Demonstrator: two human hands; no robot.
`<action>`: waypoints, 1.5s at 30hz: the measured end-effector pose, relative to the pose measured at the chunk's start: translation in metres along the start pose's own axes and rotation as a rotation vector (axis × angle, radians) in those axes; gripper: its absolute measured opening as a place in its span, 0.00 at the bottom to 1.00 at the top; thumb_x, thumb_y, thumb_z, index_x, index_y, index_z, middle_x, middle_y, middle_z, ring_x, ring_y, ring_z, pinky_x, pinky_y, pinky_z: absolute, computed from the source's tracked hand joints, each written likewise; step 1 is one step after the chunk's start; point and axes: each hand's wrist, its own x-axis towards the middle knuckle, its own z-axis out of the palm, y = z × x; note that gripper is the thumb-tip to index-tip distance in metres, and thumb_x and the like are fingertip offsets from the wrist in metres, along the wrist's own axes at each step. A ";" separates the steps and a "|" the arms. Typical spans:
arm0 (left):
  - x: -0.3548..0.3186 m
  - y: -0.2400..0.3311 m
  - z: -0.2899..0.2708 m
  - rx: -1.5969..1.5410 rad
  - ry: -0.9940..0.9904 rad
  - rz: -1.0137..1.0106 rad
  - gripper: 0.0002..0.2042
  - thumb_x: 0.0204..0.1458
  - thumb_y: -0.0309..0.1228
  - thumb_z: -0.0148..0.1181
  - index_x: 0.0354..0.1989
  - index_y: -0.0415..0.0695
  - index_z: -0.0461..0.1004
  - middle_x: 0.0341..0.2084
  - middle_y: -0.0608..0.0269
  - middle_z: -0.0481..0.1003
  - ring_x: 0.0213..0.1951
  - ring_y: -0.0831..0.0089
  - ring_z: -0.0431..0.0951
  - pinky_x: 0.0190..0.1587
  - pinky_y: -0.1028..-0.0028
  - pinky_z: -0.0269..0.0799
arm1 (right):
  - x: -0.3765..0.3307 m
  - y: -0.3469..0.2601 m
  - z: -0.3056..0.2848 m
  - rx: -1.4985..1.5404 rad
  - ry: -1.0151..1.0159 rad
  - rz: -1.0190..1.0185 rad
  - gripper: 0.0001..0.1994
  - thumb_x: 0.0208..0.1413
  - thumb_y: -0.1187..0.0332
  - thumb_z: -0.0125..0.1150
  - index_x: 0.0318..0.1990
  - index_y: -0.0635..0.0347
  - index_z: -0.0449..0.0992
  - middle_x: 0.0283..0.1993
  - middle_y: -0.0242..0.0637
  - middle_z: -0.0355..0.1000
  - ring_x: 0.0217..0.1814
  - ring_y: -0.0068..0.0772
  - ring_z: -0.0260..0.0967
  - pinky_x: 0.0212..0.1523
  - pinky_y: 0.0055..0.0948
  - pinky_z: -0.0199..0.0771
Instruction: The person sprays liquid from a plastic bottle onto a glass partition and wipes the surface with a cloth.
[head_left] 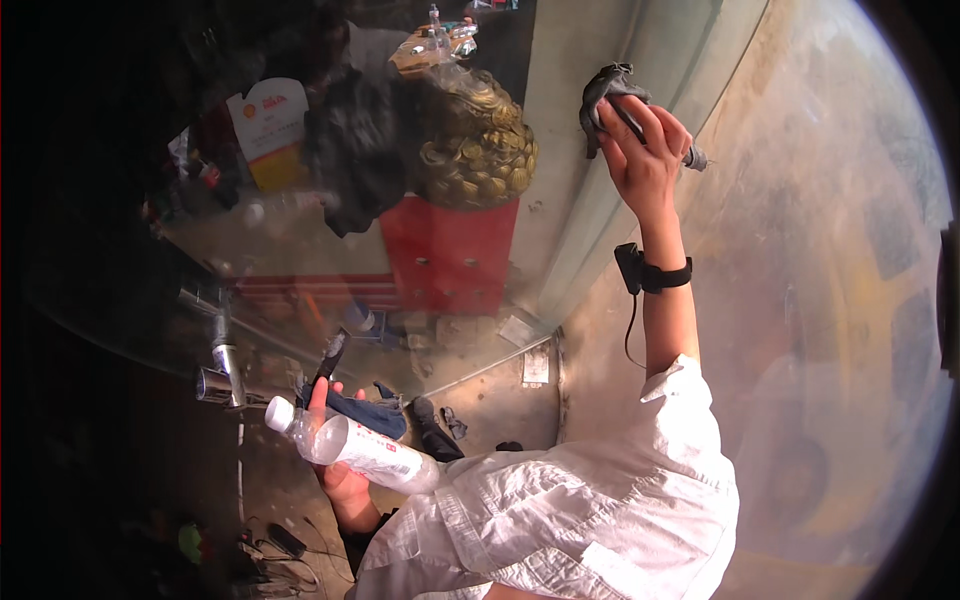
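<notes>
My right hand point(645, 150), raised at the upper right, is closed on a dark grey rag point(608, 90) beside a pale upright frame. A bunched end of the rag sticks out past the fingers. A black band with a small box and a cable circles that wrist. Lower left, my left hand point(345, 480) grips a clear plastic bottle point(385, 455), tilted, with a white cap and a pale label. A dark narrow object point(332, 355) shows just above the left fingers; whether the hand holds it is unclear. Blue cloth point(370, 412) hangs behind the bottle.
A glass pane with a chrome handle point(225, 372) stands at left. Beyond it are a red cabinet point(450, 255), a gold coin-covered ornament point(480, 140), dark cloth point(350, 150) and a white-and-yellow container point(270, 130). Hazy glass point(820, 330) fills the right. Cables point(290, 560) lie at lower left.
</notes>
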 end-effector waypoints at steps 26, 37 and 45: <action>-0.052 0.021 -0.004 0.275 0.059 0.138 0.58 0.39 0.62 0.68 0.70 0.30 0.51 0.63 0.47 0.59 0.66 0.61 0.61 0.68 0.52 0.59 | -0.006 -0.031 0.051 -0.139 0.091 0.431 0.43 0.51 0.59 0.53 0.72 0.72 0.47 0.78 0.54 0.41 0.80 0.66 0.19 0.75 0.61 0.17; -0.068 0.056 -0.037 -0.037 -0.003 0.172 0.57 0.44 0.41 0.75 0.73 0.34 0.38 0.65 0.49 0.57 0.68 0.49 0.61 0.68 0.52 0.61 | 0.038 -0.205 0.069 0.250 0.164 0.059 0.30 0.56 0.43 0.56 0.61 0.50 0.71 0.76 0.58 0.42 0.77 0.66 0.38 0.71 0.66 0.35; -0.086 0.061 -0.028 -0.017 0.055 0.156 0.59 0.41 0.42 0.75 0.73 0.31 0.37 0.65 0.49 0.58 0.67 0.50 0.62 0.70 0.55 0.58 | -0.082 -0.271 0.126 0.800 -0.363 -0.436 0.34 0.56 0.67 0.61 0.71 0.56 0.58 0.78 0.43 0.46 0.79 0.42 0.42 0.76 0.35 0.47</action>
